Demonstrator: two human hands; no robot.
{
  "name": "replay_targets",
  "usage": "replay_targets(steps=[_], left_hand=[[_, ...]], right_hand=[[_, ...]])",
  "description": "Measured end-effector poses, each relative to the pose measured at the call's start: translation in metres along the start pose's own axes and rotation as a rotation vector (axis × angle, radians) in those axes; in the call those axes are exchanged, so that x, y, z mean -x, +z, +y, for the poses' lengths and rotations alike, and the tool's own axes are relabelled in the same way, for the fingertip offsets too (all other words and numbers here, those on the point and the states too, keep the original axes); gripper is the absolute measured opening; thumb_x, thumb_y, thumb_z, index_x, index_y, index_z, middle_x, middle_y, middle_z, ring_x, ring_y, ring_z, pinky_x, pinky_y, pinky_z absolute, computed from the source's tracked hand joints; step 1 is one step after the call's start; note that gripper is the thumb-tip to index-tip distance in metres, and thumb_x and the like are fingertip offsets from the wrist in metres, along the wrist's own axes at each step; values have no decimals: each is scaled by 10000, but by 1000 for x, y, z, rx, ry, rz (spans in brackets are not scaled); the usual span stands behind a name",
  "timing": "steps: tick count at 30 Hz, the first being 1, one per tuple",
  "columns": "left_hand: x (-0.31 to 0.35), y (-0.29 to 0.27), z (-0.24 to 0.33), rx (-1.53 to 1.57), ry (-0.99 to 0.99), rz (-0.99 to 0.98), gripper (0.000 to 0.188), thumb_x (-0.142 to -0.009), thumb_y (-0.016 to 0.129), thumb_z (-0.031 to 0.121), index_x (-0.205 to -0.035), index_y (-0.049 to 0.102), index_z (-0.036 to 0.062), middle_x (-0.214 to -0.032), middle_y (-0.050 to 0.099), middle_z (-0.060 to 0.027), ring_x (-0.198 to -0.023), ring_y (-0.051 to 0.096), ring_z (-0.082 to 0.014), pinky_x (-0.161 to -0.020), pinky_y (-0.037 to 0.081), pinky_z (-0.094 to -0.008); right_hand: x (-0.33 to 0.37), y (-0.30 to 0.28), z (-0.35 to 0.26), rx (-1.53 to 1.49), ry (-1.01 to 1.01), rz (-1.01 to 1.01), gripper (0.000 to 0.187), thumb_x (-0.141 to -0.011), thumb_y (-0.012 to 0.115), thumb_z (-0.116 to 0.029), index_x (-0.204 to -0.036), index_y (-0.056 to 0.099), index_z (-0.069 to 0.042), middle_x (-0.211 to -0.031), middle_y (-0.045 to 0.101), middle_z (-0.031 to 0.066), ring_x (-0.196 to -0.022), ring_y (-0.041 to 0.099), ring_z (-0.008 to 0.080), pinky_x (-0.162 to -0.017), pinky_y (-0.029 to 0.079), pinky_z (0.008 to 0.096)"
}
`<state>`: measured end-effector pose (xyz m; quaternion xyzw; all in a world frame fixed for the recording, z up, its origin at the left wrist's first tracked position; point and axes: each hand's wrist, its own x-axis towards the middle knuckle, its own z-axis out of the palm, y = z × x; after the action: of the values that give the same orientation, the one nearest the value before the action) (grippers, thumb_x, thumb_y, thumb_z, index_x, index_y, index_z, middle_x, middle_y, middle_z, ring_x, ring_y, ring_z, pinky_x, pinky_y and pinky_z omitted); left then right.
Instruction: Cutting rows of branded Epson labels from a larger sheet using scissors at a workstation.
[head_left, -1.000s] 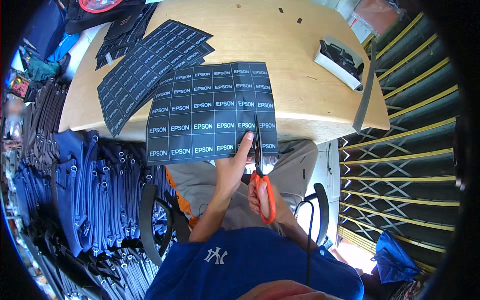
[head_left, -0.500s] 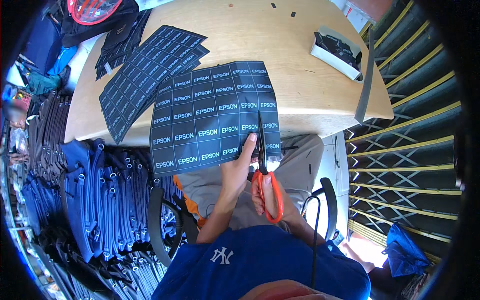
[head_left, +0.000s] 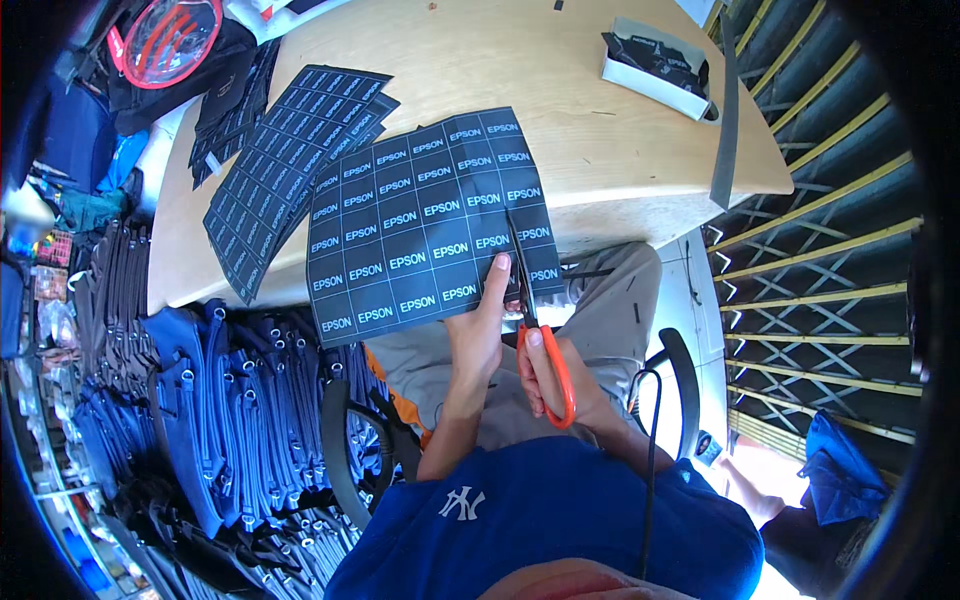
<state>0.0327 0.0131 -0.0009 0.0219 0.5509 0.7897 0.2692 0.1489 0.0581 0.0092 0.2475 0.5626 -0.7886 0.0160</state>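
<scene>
My left hand (head_left: 478, 325) grips the lower edge of a black sheet (head_left: 405, 215) printed with a grid of pale lettered labels, its thumb on top and the other fingers hidden beneath. The sheet is held tilted over my lap and the table's near edge. In my right hand (head_left: 548, 372) is a pair of scissors (head_left: 562, 380) with orange-red handles. Their dark blades point away from me and lie along a grid line near the sheet's right side, close to my left thumb. The lower blade is mostly hidden.
More printed black sheets (head_left: 290, 150) lie on the wooden table (head_left: 500, 60), left of the held one. A white box (head_left: 655, 95) of black pieces stands at the far right, near a dark strip (head_left: 728, 140). Blue straps (head_left: 240, 420) hang at left; a folding gate (head_left: 820, 290) is at right.
The whole view has shifted and turned slightly. Both hands keep their hold, and the scissors stay at the right part of the sheet; I cannot tell if the cut has lengthened.
</scene>
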Motion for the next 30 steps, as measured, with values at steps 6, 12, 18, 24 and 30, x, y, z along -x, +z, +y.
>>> replay_targets(steps=[6,12,18,24,30], left_hand=[[-9,-14,3,-18,172,8,402,-895,553,134,-1244,393,17,-1133,517,-85,-981,541,-147,-763,487,-283],[-4,-7,8,-8,232,51,325,-865,604,108,-1146,487,-6,-1049,540,-57,-903,530,-103,-746,448,-233],[6,-1,2,-22,137,23,275,-828,653,106,-1058,545,0,-962,569,-41,-818,536,-92,-689,453,-222],[6,-6,2,21,118,19,308,-813,674,114,-1068,544,0,-979,573,-51,-831,543,-100,-697,455,-226],[6,-11,0,-5,130,-13,304,-819,668,113,-1073,548,-1,-993,578,-48,-848,544,-101,-714,449,-230]], right_hand=[[3,-2,-7,68,-36,-3,527,-953,280,-461,-681,424,-33,-472,379,13,-366,437,101,-373,400,241],[2,-2,-2,116,-77,1,527,-944,283,-482,-711,434,-35,-503,383,5,-388,446,95,-387,403,236],[-4,-1,15,64,-208,-18,506,-937,271,-503,-821,424,-35,-539,355,-10,-412,394,82,-399,362,237],[-2,-3,11,4,-131,-73,534,-926,264,-532,-828,424,-32,-564,363,-14,-428,383,75,-410,353,231],[-2,-8,4,30,-140,-34,395,-966,308,-340,-777,448,-23,-610,409,19,-564,402,123,-543,364,295]])
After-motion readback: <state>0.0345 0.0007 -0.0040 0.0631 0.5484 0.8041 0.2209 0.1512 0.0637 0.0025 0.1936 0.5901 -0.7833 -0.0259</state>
